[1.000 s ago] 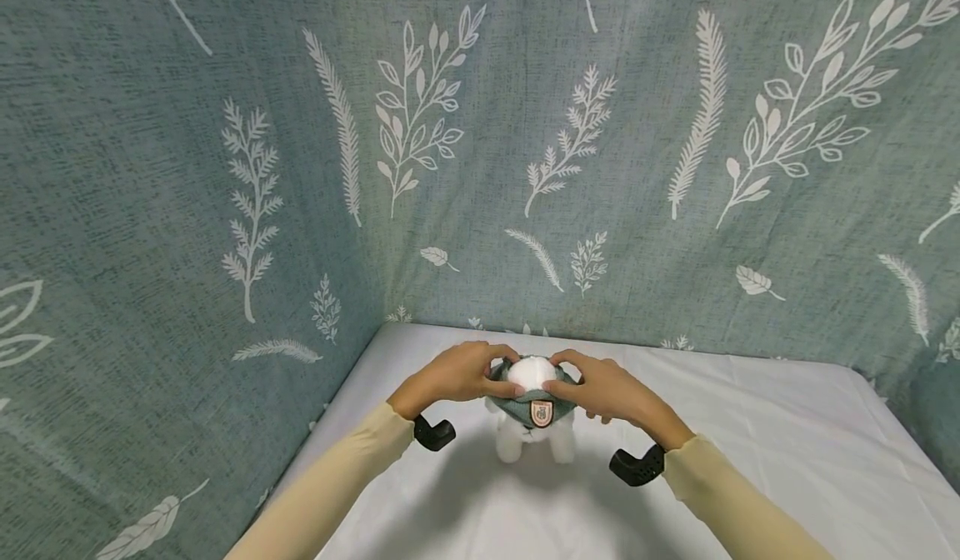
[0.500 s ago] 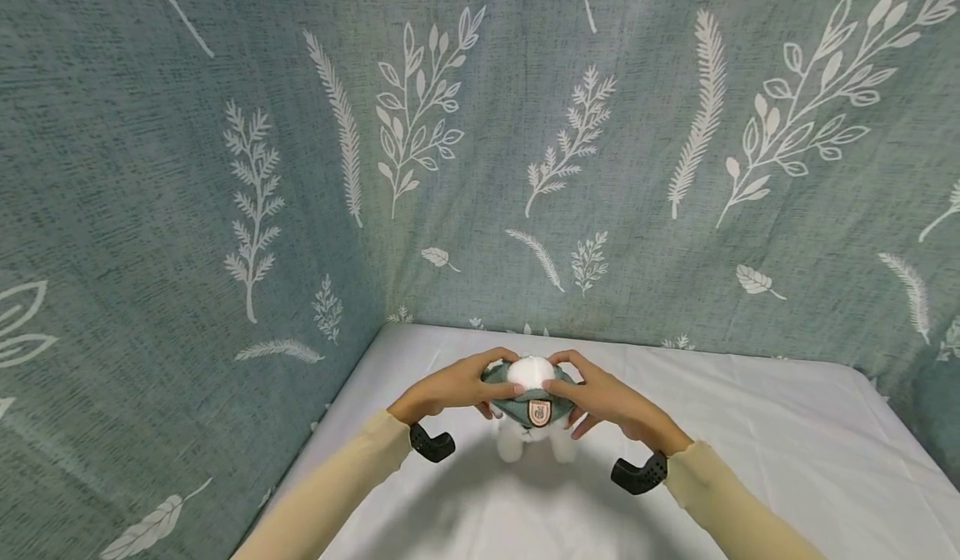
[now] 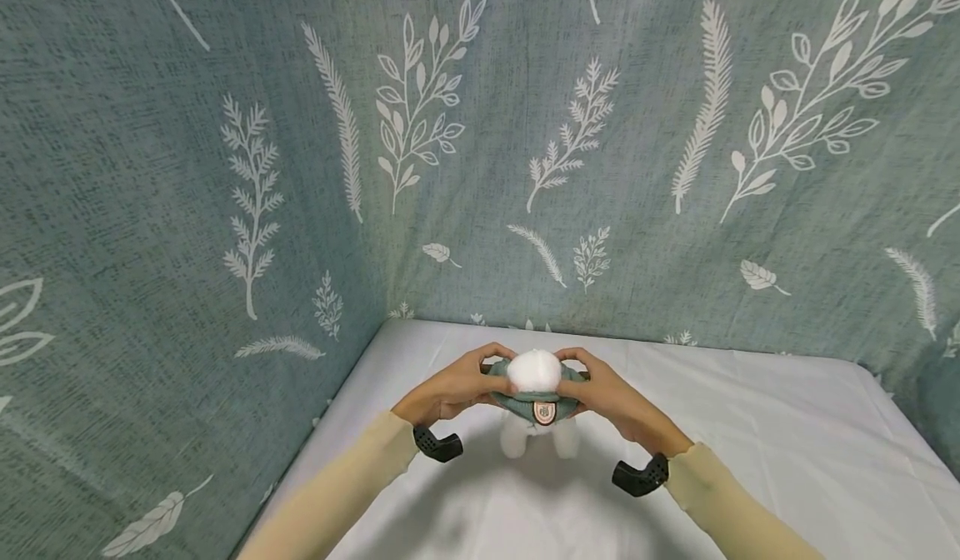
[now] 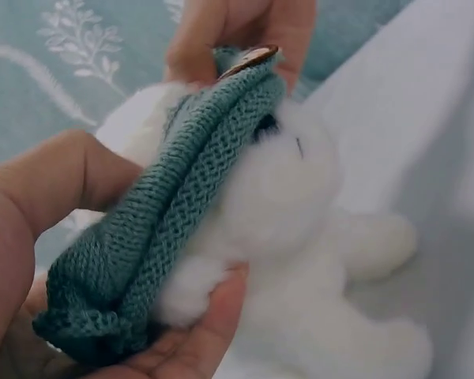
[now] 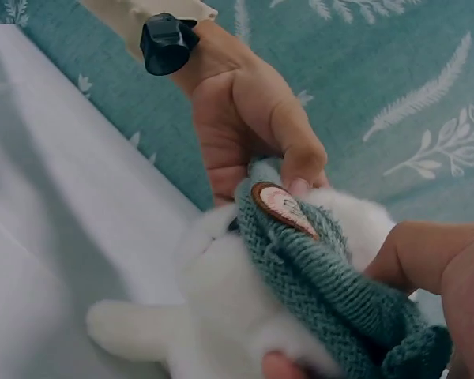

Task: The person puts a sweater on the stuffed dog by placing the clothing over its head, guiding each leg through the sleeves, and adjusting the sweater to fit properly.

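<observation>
A white plush toy stands on the white-covered surface, facing the head camera. A teal knitted band, perhaps a hat, wraps its head, with the white crown showing above. On the knit's front is a badge with a dark border. My left hand pinches one side of the knit, thumb at its upper front edge and other fingers below, near the toy's cheek. Opposite, my right hand grips the other side likewise. In the right wrist view the knit sits low over the toy's face; its eyes are mostly hidden.
The white cloth covers the surface around the toy. Teal fabric with white leaf prints hangs behind and along the left side. Black devices, the left one and the right one, are strapped to the wrists.
More of the white crown shows above the knit, and the knit sits lower over the face. My thumbs have moved slightly apart. The lower fingers have tucked back behind the knit.
</observation>
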Demonstrator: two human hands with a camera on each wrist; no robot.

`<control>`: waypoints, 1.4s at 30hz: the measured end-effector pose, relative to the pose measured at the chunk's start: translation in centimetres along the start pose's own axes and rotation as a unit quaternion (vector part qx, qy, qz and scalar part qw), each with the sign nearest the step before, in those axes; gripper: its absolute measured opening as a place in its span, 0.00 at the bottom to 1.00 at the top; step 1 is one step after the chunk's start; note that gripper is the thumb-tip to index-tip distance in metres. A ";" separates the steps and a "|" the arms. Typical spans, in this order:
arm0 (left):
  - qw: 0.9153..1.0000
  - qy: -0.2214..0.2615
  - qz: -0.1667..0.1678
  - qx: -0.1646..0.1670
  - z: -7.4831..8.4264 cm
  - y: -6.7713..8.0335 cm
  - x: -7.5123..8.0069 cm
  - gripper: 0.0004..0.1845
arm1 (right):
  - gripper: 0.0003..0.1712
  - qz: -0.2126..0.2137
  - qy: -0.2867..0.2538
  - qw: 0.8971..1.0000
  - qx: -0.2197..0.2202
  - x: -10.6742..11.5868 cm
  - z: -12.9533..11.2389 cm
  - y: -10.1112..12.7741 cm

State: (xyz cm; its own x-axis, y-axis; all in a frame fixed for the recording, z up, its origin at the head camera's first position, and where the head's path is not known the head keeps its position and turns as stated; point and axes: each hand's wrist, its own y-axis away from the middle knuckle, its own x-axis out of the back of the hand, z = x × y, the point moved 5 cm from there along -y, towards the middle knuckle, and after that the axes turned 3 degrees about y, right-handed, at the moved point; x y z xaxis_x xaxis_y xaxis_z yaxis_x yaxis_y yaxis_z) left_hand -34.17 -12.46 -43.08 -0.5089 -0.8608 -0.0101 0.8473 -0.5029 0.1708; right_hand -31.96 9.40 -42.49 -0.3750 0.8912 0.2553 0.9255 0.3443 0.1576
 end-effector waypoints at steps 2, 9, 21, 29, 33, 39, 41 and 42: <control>1.000 0.017 0.009 0.003 -0.2 -0.1 0.0 0.26 | 0.32 0.005 -0.005 1.000 -0.005 0.1 0.3 0.0; 0.998 0.046 0.031 -0.004 -0.7 -0.2 -0.2 0.20 | 0.32 -0.010 -0.024 1.000 0.013 0.8 1.2 -0.2; 0.996 0.085 -0.010 -0.001 -1.2 -0.2 -0.7 0.25 | 0.32 -0.042 -0.069 0.997 -0.009 0.7 1.5 -0.1; 0.992 0.121 0.038 -0.022 -1.5 -0.5 -1.3 0.23 | 0.31 0.012 -0.102 0.995 -0.016 0.6 1.5 -0.1; 0.990 0.126 0.069 -0.014 -1.8 -0.6 -1.3 0.23 | 0.31 0.015 -0.119 0.993 -0.026 0.6 1.7 -0.1; 0.990 0.133 0.042 -0.012 -1.9 -0.4 -1.3 0.25 | 0.33 -0.021 -0.129 0.991 -0.023 0.8 2.0 -0.1; 0.991 0.132 0.027 -0.011 -2.0 -0.4 -1.4 0.25 | 0.34 -0.037 -0.136 0.990 -0.020 0.8 2.2 0.0; 0.991 0.131 0.022 -0.010 -2.0 -0.3 -1.4 0.26 | 0.35 -0.045 -0.136 0.990 -0.016 0.9 2.2 0.0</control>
State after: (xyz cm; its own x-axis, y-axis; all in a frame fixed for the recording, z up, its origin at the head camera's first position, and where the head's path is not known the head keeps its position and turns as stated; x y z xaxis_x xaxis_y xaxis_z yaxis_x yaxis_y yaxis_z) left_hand -33.39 -11.22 -45.14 -0.4170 -0.8714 -0.2583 0.8719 -0.4638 0.1571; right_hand -32.20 10.81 -44.39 -0.4237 0.9054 -0.0272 0.8852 0.4203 0.1995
